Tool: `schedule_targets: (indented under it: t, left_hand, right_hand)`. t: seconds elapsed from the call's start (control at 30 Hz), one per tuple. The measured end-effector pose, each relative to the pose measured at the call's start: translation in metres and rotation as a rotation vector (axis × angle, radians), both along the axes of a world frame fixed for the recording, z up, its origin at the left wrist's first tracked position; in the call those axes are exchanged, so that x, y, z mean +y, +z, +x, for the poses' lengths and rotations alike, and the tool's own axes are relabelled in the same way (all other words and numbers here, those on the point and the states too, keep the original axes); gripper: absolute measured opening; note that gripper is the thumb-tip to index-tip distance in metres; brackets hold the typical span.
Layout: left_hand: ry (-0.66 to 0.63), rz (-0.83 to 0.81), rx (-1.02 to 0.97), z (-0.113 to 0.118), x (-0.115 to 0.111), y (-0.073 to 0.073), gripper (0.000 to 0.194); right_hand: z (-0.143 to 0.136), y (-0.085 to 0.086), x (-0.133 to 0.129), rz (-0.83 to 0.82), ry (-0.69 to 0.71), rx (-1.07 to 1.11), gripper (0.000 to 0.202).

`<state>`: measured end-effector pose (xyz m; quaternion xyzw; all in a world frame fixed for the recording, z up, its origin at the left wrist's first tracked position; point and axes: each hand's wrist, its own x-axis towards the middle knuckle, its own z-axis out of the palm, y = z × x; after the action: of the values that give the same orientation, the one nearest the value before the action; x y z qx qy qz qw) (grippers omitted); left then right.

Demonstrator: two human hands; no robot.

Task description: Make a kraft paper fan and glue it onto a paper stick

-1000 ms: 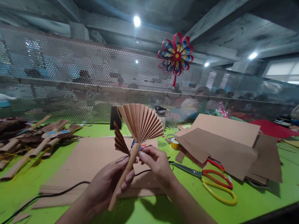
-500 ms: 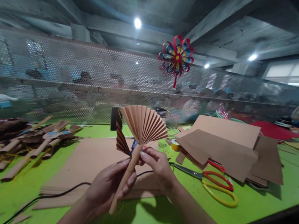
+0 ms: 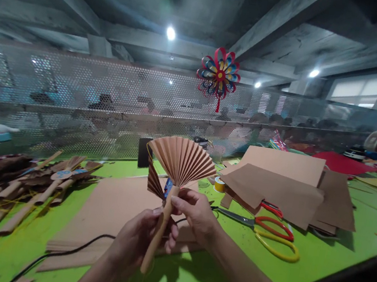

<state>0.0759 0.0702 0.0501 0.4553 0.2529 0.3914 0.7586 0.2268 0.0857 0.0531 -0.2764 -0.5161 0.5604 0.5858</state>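
Note:
A pleated brown paper fan (image 3: 185, 162) stands spread above a rolled paper handle (image 3: 154, 245), tilted slightly to the right. My left hand (image 3: 140, 233) is wrapped round the middle of that handle. At the handle's top, where the pleats gather, my right hand (image 3: 197, 211) pinches with thumb and fingers. A smaller folded pleated piece (image 3: 155, 181) sticks out at the left of the fan, with something blue beside it; its far side is hidden. Scissors (image 3: 261, 226) with red and yellow grips lie on the table to the right of my right hand.
Stacked brown paper sheets (image 3: 90, 221) lie under my hands, crossed by a black cord (image 3: 67, 251). Several rolled-handle paper pieces (image 3: 38, 188) are heaped at left. More brown sheets (image 3: 274, 188) and a yellow tape roll (image 3: 219, 184) lie at right. A perforated metal screen (image 3: 110, 95) stands behind.
The fan's pleats are spread slightly wider to the right. My right hand has shifted a little left at the handle top, and the thumb now presses on its front.

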Motion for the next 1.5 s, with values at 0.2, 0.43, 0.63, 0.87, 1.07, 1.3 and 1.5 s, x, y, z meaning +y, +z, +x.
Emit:
schedule_targets:
  t: [0.2, 0.43, 0.63, 0.87, 1.07, 1.3, 1.5]
  left_hand:
    - [0.252, 0.142, 0.231, 0.01, -0.002, 0.001, 0.032]
    - [0.266, 0.209, 0.275, 0.01, 0.003, -0.009, 0.033]
    - [0.39, 0.269, 0.266, 0.005, 0.009, -0.008, 0.032]
    - [0.507, 0.232, 0.167, -0.002, 0.017, -0.005, 0.035]
    - [0.585, 0.256, 0.158, -0.005, 0.022, -0.007, 0.038]
    - [0.588, 0.247, 0.135, -0.006, 0.025, -0.013, 0.042]
    - [0.581, 0.235, 0.142, -0.006, 0.024, -0.012, 0.041]
  right_hand:
    - [-0.001, -0.001, 0.004, -0.003, -0.129, -0.05, 0.032]
    - [-0.001, -0.005, 0.007, 0.045, -0.151, -0.154, 0.034]
    - [0.002, -0.005, 0.011, 0.152, -0.215, -0.214, 0.036]
    - [0.042, -0.022, 0.045, 0.103, -0.554, -0.564, 0.037]
    - [0.073, -0.024, 0.058, 0.12, -0.391, -1.007, 0.017]
    - [0.101, -0.023, 0.061, 0.217, -0.256, -1.423, 0.019]
    - [0.107, -0.039, 0.071, 0.262, -0.159, -1.542, 0.018]
